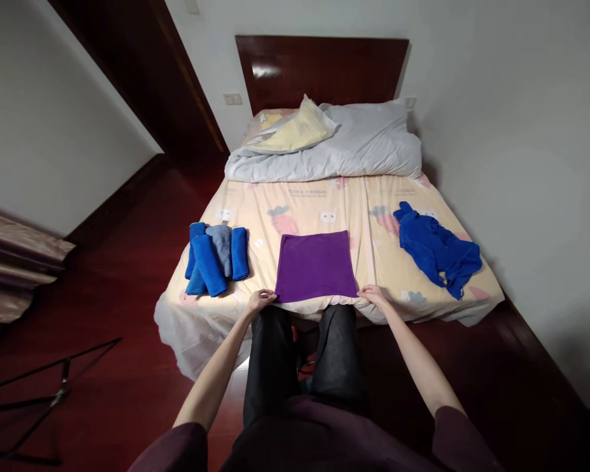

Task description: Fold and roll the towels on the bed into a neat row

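Observation:
A purple cloth (314, 265) lies flat and square on the bed (324, 203), at its near edge. My left hand (260, 300) pinches the cloth's near left corner. My right hand (372, 294) pinches its near right corner. Both hands have their fingers closed on the fabric. To the left of the cloth sit several rolled towels (216, 257), blue with one grey among them. A crumpled blue cloth (437, 249) lies on the right side of the bed.
A grey duvet (354, 147) and a yellow pillow (295, 131) are piled by the dark wooden headboard (324, 69). A white wall runs close along the bed's right side. Dark red floor lies to the left, with a black metal stand (44, 393) on it.

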`<state>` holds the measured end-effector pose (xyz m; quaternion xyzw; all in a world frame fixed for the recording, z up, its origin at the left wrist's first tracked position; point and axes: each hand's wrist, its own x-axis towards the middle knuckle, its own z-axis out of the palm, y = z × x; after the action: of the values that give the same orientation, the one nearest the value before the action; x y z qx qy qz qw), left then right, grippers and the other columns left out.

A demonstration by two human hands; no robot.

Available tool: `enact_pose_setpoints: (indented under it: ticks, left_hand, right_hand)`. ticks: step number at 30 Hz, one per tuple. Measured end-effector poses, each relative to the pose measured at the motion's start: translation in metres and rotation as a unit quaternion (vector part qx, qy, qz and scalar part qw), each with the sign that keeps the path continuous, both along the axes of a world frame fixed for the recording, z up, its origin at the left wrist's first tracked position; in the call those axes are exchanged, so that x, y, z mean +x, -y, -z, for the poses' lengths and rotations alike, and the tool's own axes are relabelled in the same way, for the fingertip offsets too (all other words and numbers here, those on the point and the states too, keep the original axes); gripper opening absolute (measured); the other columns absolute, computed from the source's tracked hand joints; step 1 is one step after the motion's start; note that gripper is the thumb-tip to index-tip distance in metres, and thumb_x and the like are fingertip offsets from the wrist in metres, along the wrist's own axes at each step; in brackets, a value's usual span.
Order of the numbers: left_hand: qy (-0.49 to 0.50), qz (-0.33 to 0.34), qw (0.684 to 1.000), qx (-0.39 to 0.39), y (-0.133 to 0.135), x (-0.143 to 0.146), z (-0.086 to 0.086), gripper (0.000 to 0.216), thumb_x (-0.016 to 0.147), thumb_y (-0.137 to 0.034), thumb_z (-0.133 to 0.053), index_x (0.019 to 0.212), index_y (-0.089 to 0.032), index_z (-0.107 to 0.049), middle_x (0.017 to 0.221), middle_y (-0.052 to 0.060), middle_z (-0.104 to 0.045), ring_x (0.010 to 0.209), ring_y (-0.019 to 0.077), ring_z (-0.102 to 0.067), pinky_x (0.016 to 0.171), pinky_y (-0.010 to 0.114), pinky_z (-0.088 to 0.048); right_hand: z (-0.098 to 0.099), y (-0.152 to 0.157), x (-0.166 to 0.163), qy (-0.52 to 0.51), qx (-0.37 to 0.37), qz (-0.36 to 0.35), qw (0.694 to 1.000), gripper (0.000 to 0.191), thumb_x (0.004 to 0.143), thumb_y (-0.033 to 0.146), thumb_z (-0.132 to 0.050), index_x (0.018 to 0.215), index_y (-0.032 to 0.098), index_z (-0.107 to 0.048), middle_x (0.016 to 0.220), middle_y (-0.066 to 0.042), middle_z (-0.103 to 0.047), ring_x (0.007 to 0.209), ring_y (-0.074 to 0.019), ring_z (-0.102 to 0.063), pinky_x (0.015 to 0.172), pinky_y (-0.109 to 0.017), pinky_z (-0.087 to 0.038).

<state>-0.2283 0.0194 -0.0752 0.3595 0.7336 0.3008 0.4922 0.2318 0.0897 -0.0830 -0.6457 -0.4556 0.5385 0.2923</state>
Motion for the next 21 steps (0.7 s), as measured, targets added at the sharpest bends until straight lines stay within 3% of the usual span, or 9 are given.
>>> enact_pose_setpoints:
  ticks: [4, 9, 13, 17, 21]
  left_hand:
    - [-0.010, 0.011, 1.000, 0.008, -0.038, -0.008, -0.002, 0.057, 0.061, -0.047, -0.091, 0.101, -0.013, -0.068, 0.073, 0.005, -0.073, 0.060, 0.0154, -0.062, 0.055, 0.025, -0.042]
    - [-0.019, 0.028, 0.999, 0.019, -0.111, -0.020, 0.000, 0.055, 0.067, -0.043, -0.086, 0.108, -0.013, -0.066, 0.083, 0.009, -0.077, 0.073, 0.0190, -0.069, 0.065, 0.026, -0.050]
    - [-0.066, 0.037, 0.997, 0.029, -0.175, -0.026, 0.005, 0.054, 0.068, -0.041, -0.085, 0.111, -0.014, -0.066, 0.094, 0.013, -0.079, 0.086, 0.0240, -0.073, 0.073, 0.029, -0.054]
    - [-0.115, 0.020, 0.991, 0.061, -0.235, -0.026, 0.014, 0.051, 0.070, -0.034, -0.083, 0.113, -0.014, -0.067, 0.108, 0.016, -0.078, 0.097, 0.0270, -0.075, 0.084, 0.033, -0.057]
    - [-0.172, 0.028, 0.980, 0.100, -0.284, -0.024, 0.027, 0.054, 0.071, -0.027, -0.077, 0.122, -0.014, -0.067, 0.118, 0.015, -0.076, 0.102, 0.0255, -0.073, 0.090, 0.035, -0.057]
  right_hand:
    - [-0.013, -0.022, -0.008, 0.002, -0.004, 0.001, 1.000, 0.040, 0.055, 0.040, -0.090, 0.076, 0.017, -0.065, 0.064, 0.001, -0.064, 0.049, -0.0077, -0.043, 0.046, -0.021, -0.030]
    - [-0.019, -0.069, -0.019, -0.001, -0.008, 0.009, 1.000, 0.048, 0.055, 0.045, -0.092, 0.085, 0.016, -0.068, 0.064, 0.002, -0.064, 0.051, -0.0072, -0.043, 0.048, -0.021, -0.031]
    - [-0.011, -0.126, -0.032, 0.031, -0.011, 0.025, 0.999, 0.041, 0.063, 0.038, -0.091, 0.090, 0.015, -0.070, 0.072, -0.003, -0.071, 0.049, -0.0070, -0.043, 0.046, -0.021, -0.032]
    - [0.000, -0.192, -0.050, 0.053, 0.012, 0.042, 0.998, 0.031, 0.072, 0.025, -0.087, 0.095, 0.015, -0.069, 0.096, -0.011, -0.078, 0.061, -0.0103, -0.059, 0.054, -0.021, -0.046]
    - [0.015, -0.253, -0.071, 0.071, 0.029, 0.063, 0.995, 0.036, 0.070, 0.022, -0.090, 0.096, 0.016, -0.066, 0.096, -0.009, -0.078, 0.071, -0.0143, -0.069, 0.066, -0.025, -0.057]
